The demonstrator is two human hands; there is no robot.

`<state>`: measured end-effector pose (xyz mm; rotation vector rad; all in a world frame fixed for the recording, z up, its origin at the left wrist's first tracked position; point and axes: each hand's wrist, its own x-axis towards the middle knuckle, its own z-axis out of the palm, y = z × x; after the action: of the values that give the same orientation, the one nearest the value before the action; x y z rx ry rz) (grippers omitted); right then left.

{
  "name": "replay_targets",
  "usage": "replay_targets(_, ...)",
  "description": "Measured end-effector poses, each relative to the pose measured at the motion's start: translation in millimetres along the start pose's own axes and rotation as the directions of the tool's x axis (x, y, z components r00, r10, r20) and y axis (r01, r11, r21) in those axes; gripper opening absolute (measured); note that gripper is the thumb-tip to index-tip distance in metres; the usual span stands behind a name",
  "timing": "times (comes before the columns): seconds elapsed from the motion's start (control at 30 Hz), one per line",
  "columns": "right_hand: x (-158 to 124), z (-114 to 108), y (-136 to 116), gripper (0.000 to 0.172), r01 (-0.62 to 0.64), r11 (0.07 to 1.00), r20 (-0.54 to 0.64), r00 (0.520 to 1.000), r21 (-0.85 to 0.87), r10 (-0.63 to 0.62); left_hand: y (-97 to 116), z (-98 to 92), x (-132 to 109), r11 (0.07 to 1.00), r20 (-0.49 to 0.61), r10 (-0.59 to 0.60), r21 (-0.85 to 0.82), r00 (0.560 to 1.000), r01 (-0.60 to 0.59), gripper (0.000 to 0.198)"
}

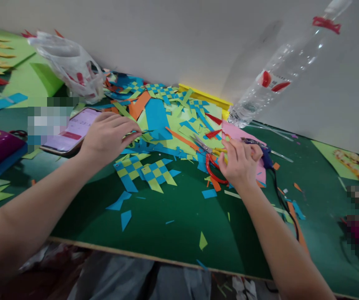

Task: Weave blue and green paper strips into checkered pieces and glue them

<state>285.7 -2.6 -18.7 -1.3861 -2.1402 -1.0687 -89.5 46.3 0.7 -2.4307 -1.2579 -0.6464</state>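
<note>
My left hand (109,135) is closed in a pinch over the paper pile, with a thin strip of paper (146,131) at its fingertips. My right hand (240,160) has its fingers curled at the handles of scissors (209,151); the blades point left over the scraps. Red and yellow handle loops show beside the fingers, which partly hide them. Two woven blue-and-green paper fish (159,173) lie on the green table between my hands. Red tassels (213,134) rest just beyond the blades. A blue-handled tool (265,154) with a black cord lies behind my right hand.
A phone (73,131) lies beside my left wrist. Behind it stands a white plastic bag (73,68). A clear bottle (273,79) leans near the wall. Purple devices (0,146) sit at both sides. Paper offcuts (203,241) are scattered toward the table's front edge (129,257).
</note>
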Motion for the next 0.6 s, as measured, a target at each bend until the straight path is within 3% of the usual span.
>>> replay_targets(0.13,1.4,-2.7,-3.7,0.033,0.040,0.999,-0.052,0.998,0.025,-0.039,6.7,-4.5,-0.2,1.000,-0.086,0.005,-0.028,0.996,-0.008,0.016)
replay_targets(0.3,3.3,-8.4,-9.1,0.034,0.004,0.995,-0.040,0.999,0.098,0.000,16.2,-10.8,0.1,0.993,-0.234,0.008,-0.114,0.972,-0.036,0.006)
replay_targets(0.4,6.6,-18.3,-15.9,0.033,0.010,0.993,-0.094,0.996,0.119,0.002,21.7,-9.9,-0.1,0.988,-0.304,0.066,-0.115,0.950,-0.106,0.003)
replay_targets(0.6,15.2,-50.1,-43.1,0.023,0.137,0.955,-0.281,0.958,0.262,-0.061,36.2,-9.2,0.9,0.889,-0.498,0.306,-0.156,0.812,-0.431,0.021)
